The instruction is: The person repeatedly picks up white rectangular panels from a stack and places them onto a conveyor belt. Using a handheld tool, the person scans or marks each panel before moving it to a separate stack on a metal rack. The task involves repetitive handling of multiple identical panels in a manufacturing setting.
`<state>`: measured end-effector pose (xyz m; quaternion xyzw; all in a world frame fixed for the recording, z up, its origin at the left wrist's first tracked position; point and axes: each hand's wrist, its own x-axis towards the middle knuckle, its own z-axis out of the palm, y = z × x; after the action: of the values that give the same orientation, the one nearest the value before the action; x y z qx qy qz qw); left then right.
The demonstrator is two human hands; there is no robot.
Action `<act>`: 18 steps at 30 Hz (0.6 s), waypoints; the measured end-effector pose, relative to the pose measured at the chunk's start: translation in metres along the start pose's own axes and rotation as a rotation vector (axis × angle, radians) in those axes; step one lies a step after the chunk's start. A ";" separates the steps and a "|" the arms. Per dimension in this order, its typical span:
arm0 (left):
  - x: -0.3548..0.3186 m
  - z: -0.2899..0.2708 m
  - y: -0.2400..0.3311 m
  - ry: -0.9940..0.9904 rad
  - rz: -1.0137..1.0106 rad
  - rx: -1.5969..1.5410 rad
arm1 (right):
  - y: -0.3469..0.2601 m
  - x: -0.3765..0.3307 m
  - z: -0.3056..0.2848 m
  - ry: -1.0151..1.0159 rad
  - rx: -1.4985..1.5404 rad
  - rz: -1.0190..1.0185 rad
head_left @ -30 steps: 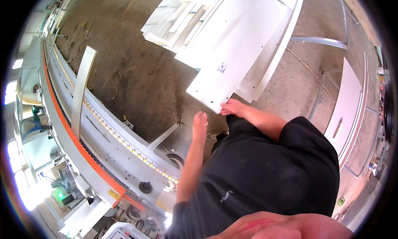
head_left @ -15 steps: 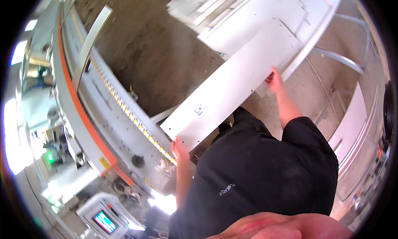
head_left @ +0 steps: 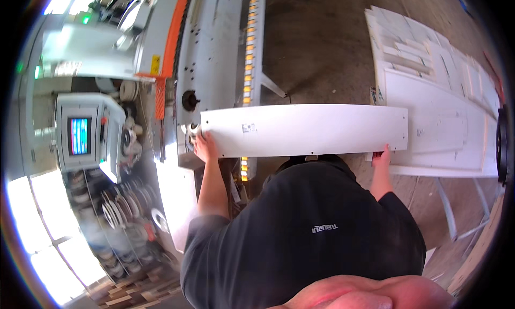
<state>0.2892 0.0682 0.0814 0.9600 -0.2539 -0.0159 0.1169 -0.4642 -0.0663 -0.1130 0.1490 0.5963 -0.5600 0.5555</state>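
Note:
A long white panel (head_left: 311, 131) lies crosswise in front of my body, with small drilled holes near its ends and a printed label toward its left end. My left hand (head_left: 206, 147) grips its near left corner, thumb on top. At the near edge close to the right end, my right hand (head_left: 381, 156) holds it with the fingers mostly underneath. The panel's left end hangs over the edge of a long grey machine bed (head_left: 214, 57) with a row of yellow rollers (head_left: 249, 57).
At the right, several white panels (head_left: 434, 148) lie stacked on a metal-legged stand (head_left: 446, 207). To the left are a control box with a lit screen (head_left: 80, 136), an orange machine rail (head_left: 177, 35) and rolls of banding (head_left: 123, 207) on a rack.
My body has turned left toward the machine. The panel has swung from a diagonal over the stack to crosswise before me, its right end drawn nearer; both hands kept hold.

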 end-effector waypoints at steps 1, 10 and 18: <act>0.005 -0.010 -0.002 0.116 0.067 0.073 | 0.008 -0.014 0.003 -0.026 -0.020 0.031; -0.012 0.028 -0.048 0.313 -0.569 -0.666 | 0.061 -0.158 0.064 -0.373 -0.307 0.217; -0.008 0.011 -0.004 -0.013 -0.481 -1.219 | 0.107 -0.205 0.100 -0.479 -0.627 0.358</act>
<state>0.2831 0.0733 0.0692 0.7515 0.0218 -0.1887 0.6318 -0.2597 -0.0231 0.0270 -0.0600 0.5565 -0.2653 0.7851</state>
